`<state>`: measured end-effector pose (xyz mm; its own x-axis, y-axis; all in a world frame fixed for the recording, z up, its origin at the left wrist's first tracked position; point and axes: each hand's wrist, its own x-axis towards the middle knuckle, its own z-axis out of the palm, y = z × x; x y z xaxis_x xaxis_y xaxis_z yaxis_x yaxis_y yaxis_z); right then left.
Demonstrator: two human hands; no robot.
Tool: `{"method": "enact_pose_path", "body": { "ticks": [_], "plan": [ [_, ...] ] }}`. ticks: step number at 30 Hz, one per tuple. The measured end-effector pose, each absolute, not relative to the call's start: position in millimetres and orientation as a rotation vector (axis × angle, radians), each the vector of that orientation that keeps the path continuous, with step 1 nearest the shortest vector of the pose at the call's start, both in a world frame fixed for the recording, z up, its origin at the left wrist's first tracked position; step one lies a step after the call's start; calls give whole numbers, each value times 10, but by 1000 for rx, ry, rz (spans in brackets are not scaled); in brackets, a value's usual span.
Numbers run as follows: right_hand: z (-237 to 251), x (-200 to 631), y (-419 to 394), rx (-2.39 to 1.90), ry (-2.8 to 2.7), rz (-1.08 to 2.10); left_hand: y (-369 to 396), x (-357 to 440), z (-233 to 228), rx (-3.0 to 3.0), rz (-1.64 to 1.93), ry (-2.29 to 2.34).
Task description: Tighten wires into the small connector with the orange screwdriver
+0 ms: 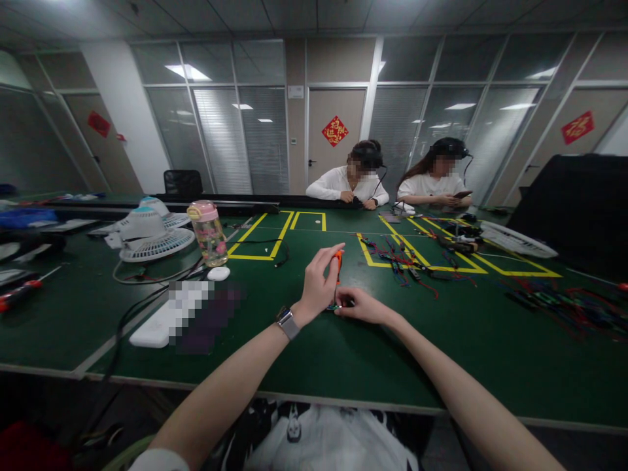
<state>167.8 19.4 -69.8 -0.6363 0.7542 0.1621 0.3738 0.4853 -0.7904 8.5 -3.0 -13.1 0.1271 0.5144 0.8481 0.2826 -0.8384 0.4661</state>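
- Nearest the camera, two bare forearms reach over a green table (343, 366).
- Left hand (318, 284), wearing a wristwatch (287, 323), is clamped on an orange-handled screwdriver (338, 260) held upright, tip down.
- Right hand (362, 305) pinches a small wired part (337, 305) flat against the table, just beside the tip.
- That part looks light, thin and fragile; gripping its edges seems safest.
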Motion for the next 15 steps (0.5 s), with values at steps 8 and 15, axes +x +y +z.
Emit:
{"method": "enact_pose_path", "body": {
  "ticks": [8, 15],
  "plan": [
    [-708, 1683, 193, -926, -2216, 1034, -34, 80, -138, 2245, 1909, 859],
    [-731, 1686, 202, -893, -2244, 963, -32, 75, -133, 2237, 1852, 755]
  ]
}}
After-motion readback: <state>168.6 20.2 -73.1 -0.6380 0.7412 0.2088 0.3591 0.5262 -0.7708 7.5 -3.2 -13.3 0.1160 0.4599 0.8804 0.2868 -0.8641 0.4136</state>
